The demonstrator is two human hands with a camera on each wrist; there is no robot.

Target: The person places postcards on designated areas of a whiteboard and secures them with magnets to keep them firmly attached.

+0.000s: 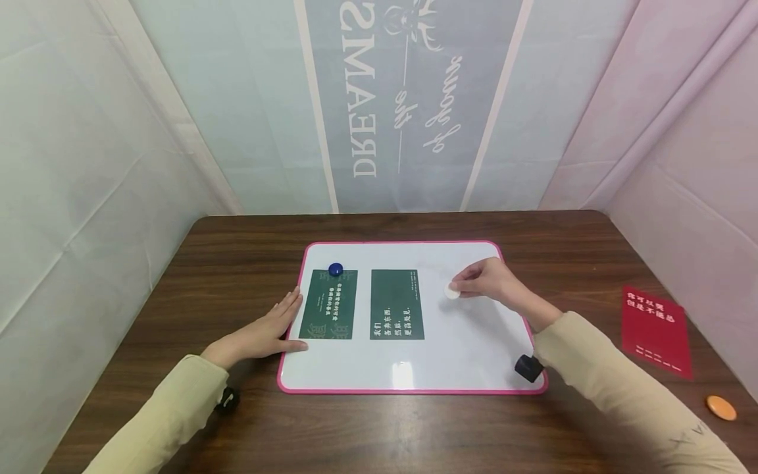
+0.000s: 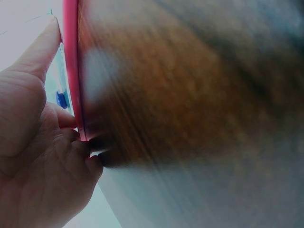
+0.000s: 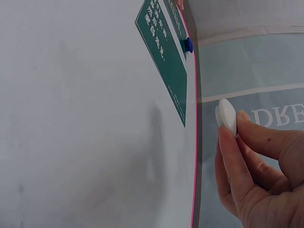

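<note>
A pink-framed whiteboard (image 1: 462,368) lies flat on the brown table. Two green cards rest on it: the left card (image 1: 329,305) has a blue round magnet (image 1: 335,268) at its top edge, the right card (image 1: 397,304) has none. My right hand (image 1: 482,282) hovers over the board's right part and pinches a white round magnet (image 1: 453,290) between thumb and fingers; the white magnet (image 3: 227,115) is clear in the right wrist view. My left hand (image 1: 269,329) lies flat with straight fingers against the board's left frame (image 2: 71,71).
A red card (image 1: 656,329) lies on the table at the right, with an orange round magnet (image 1: 721,407) nearer the front edge. Fabric walls close in on three sides. A black wrist camera mount (image 1: 529,367) overlaps the board's front right corner.
</note>
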